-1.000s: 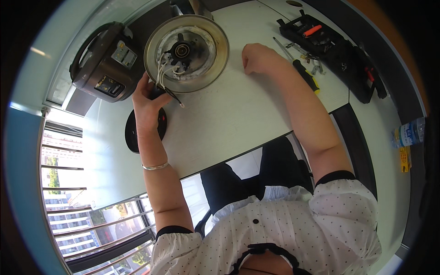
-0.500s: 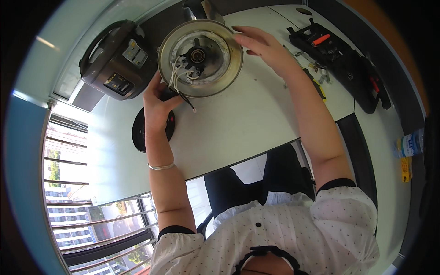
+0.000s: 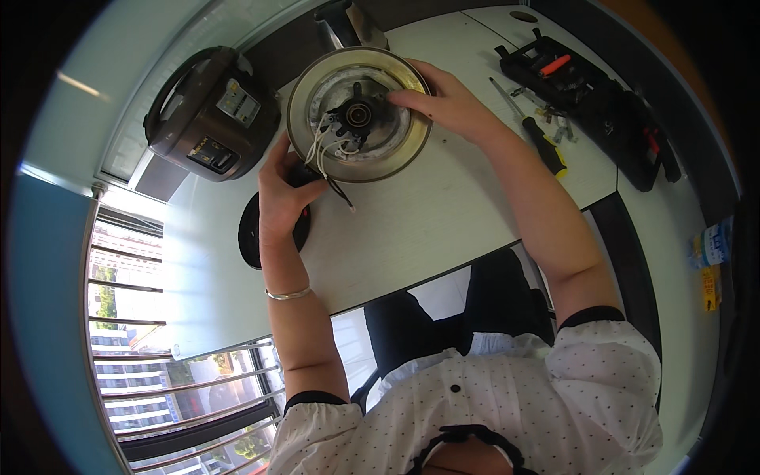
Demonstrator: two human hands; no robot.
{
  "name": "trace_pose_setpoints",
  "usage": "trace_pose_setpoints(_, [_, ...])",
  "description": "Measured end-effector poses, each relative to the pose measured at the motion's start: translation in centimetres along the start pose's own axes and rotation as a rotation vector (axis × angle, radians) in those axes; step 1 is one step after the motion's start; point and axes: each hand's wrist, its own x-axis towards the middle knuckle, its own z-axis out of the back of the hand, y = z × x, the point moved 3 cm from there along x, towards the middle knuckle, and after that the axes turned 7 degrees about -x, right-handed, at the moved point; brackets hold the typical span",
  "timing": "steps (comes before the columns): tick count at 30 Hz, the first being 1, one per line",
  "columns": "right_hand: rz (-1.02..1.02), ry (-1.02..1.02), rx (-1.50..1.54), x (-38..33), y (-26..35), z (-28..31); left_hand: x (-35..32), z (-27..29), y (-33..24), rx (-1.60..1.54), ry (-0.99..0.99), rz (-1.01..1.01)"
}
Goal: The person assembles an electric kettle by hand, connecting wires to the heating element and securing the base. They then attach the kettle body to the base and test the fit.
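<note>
An electric kettle (image 3: 393,159) is turned so its uncovered metal underside faces me. At its centre sits a round black connector (image 3: 358,117) with several white wires (image 3: 315,150) beside it; a dark lead hangs past the rim. My left hand (image 3: 280,194) is closed round the kettle's black handle (image 3: 302,172). At the kettle's right rim, my right hand (image 3: 450,103) grips with the thumb laid over the underside, its tip near the connector. The other right fingers go behind the rim and are partly hidden. Below my left wrist lies a round black base (image 3: 250,231).
A brown rice cooker (image 3: 207,115) stands left of the kettle, with a shiny metal vessel (image 3: 348,28) behind. To the right lie a yellow-black screwdriver (image 3: 542,146), small metal parts (image 3: 564,129) and an opened black tool case (image 3: 609,119). A bottle (image 3: 712,244) is at far right.
My right hand has come from the kettle's upper right edge onto its right rim, its thumb now over the underside. My left hand keeps its hold on the handle. The whole view has shifted slightly.
</note>
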Motion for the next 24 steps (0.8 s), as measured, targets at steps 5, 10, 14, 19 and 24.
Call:
trace_pose_setpoints(5, [0.003,0.013,-0.022,0.0,-0.1,0.0,-0.1,0.1,-0.1,0.011,0.020,0.011])
trace_pose_setpoints(10, [0.028,0.006,-0.041,0.1,-0.1,0.0,-0.1,0.0,-0.2,0.016,0.048,0.002])
trace_pose_setpoints(14, [0.053,0.007,-0.036,0.1,-0.2,-0.1,-0.1,-0.1,-0.5,0.036,0.060,0.007])
trace_pose_setpoints(19, [0.067,-0.008,0.008,0.1,-0.5,-0.2,-0.4,-0.1,-0.8,0.002,0.140,0.000])
trace_pose_setpoints(24, [0.068,-0.046,0.025,0.1,-0.7,-0.5,-0.7,0.5,-1.1,-0.177,0.216,0.048])
